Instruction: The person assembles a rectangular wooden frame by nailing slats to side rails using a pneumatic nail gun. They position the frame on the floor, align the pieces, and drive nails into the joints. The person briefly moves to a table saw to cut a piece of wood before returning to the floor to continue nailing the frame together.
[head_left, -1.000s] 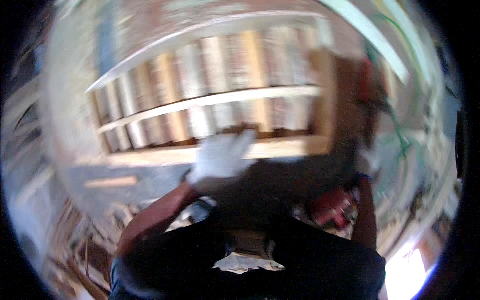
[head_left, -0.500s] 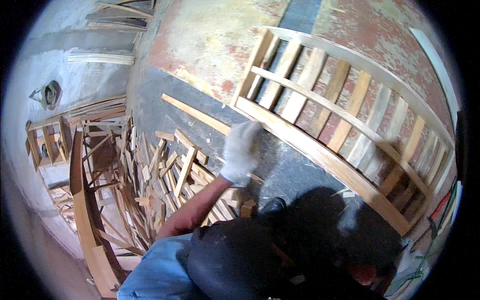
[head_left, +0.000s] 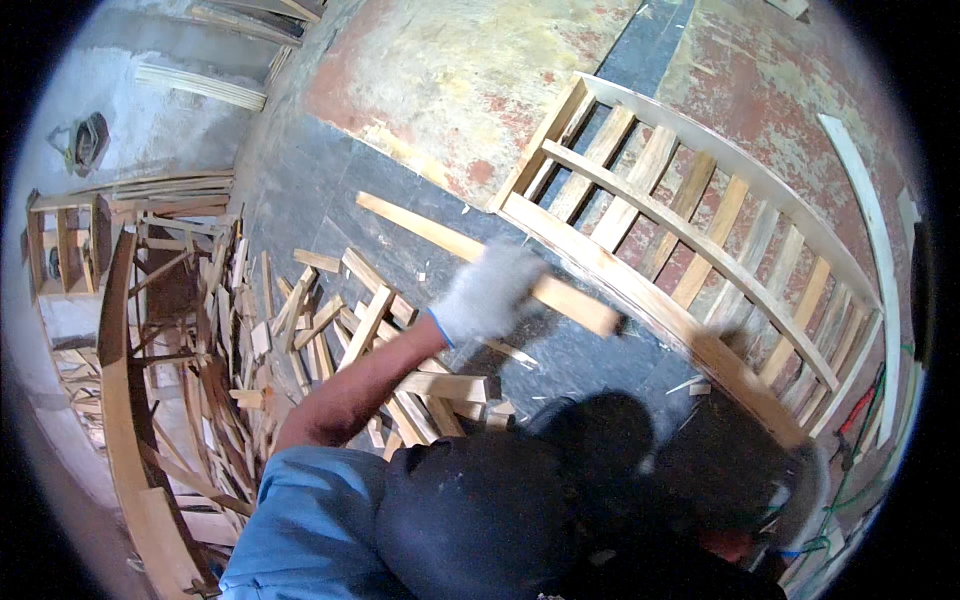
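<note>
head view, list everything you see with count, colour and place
floor: 1, dark grey, red, yellowish, throughout
wall: 1, pale grey, left
dark item: 1, blackish, upper left
slatted frame: 1, pale and brown, right of centre
wooden strip: 1, pale brown, centre
offcuts: many, pale brown, heaped lower left
long board: 1, brown, far left
pale strips: several, whitish, upper left
white strip: 1, whitish, far right
cord: count unclear, green, lower right
red item: 1, red, right edge
clothing: count unclear, blue and black, lower left to centre
left hand: 1, whitish glove, centre, around the wooden strip
right hand: 1, whitish glove, lower right, blurred
</note>
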